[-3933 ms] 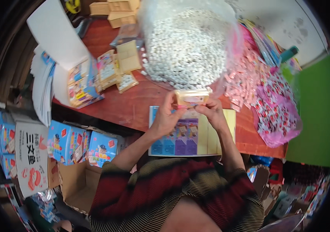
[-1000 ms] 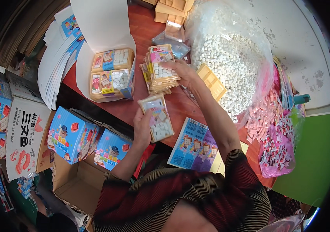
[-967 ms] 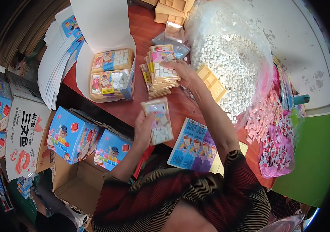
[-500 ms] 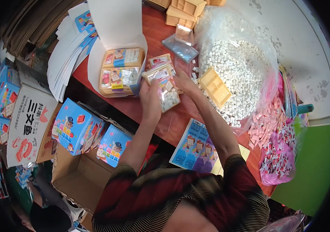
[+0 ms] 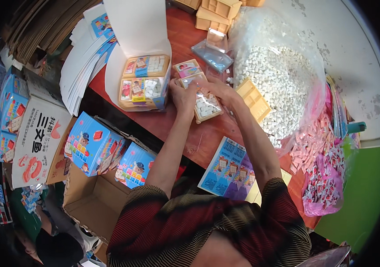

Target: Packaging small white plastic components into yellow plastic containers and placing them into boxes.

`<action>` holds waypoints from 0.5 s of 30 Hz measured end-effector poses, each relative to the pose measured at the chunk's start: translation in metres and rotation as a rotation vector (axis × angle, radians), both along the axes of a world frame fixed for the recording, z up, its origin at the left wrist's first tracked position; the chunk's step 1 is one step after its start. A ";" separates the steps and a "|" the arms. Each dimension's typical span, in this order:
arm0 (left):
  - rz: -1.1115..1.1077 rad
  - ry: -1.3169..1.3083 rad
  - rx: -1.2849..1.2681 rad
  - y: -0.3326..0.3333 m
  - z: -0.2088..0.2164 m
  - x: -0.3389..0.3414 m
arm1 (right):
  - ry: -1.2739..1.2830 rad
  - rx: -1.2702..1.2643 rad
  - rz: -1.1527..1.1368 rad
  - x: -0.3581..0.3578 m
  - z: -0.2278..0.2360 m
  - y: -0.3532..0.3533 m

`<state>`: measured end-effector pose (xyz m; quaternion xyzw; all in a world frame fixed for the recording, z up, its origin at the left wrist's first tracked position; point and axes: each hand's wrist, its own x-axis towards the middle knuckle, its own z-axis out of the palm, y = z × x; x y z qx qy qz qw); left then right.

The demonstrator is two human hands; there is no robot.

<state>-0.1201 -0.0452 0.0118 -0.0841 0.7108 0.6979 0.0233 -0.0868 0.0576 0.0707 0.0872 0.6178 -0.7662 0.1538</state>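
Both hands, left hand (image 5: 182, 95) and right hand (image 5: 216, 89), now grip the filled tray (image 5: 201, 102) together, brought nearer the open box (image 5: 143, 82) left of them, off the counter (image 5: 185, 129).

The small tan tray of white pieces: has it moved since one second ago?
Yes. The small tan tray has gone from the table's near edge up beside the open white box.

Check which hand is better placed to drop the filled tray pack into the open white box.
Left, likely. The left hand grips the tray pack on the edge nearest the open white box, right beside it. The right hand holds the far edge, toward the bag of white pieces.
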 end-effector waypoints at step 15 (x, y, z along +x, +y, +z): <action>-0.165 0.041 0.230 -0.020 0.028 0.026 | 0.204 -0.009 0.094 0.026 -0.002 0.009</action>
